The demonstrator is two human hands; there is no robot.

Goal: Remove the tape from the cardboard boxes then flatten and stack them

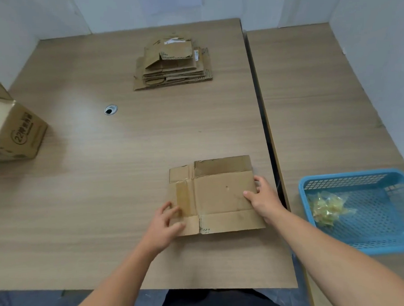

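A flattened cardboard box lies on the wooden table in front of me, with a strip of clear tape on its left panel. My left hand rests on the box's left edge, fingers spread and slightly bent over the taped part. My right hand holds the box's right edge, thumb on top and fingers at the side. A stack of flattened boxes sits at the far middle of the table. An unflattened printed box stands at the left edge.
A blue plastic basket on a second table at the right holds crumpled clear tape. A dark gap separates the tables. A round cable hole lies in the tabletop. White walls enclose the far side.
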